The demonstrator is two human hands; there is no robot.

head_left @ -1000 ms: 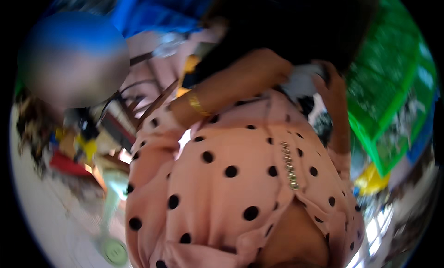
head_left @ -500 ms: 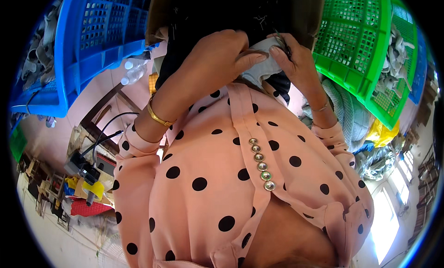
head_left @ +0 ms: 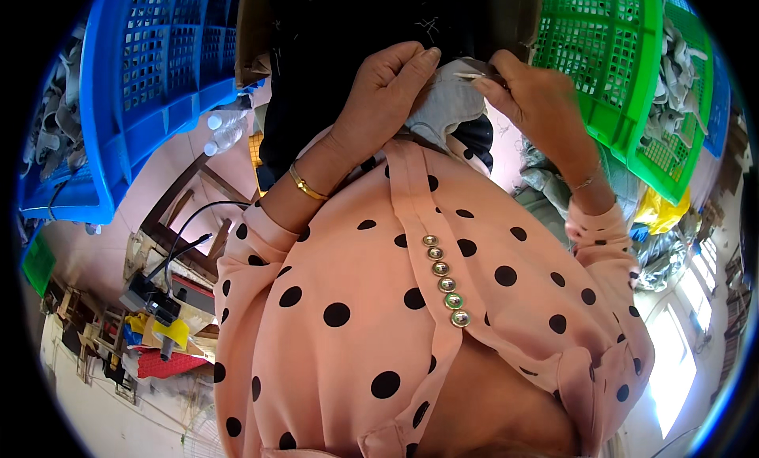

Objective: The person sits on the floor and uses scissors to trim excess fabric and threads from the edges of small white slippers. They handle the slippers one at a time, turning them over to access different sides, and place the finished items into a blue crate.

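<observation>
A pale grey fabric piece (head_left: 449, 102) with a curved outline hangs in front of my torso. My left hand (head_left: 393, 82) is closed, thumb against bent fingers, at the piece's upper left edge. On the other side my right hand (head_left: 538, 94) is closed round a small dark tool with a pale narrow tip (head_left: 470, 76), which points left across the top of the fabric. The fingers hide most of this tool, so its exact kind does not show. Black cloth (head_left: 340, 31) with loose thread ends lies beyond the hands.
A blue plastic crate (head_left: 111, 102) stands at left, with grey pieces (head_left: 59, 126) beside it. A green crate (head_left: 609, 94) at right has more grey pieces (head_left: 676, 86) next to it. Clear bottles (head_left: 225, 134) and a black clamp-like device (head_left: 150, 296) are at left.
My hands have moved apart, the right one outward to the right and the left one slightly up. The fabric now shows more openly between them, and the tool's pale tip has come into sight.
</observation>
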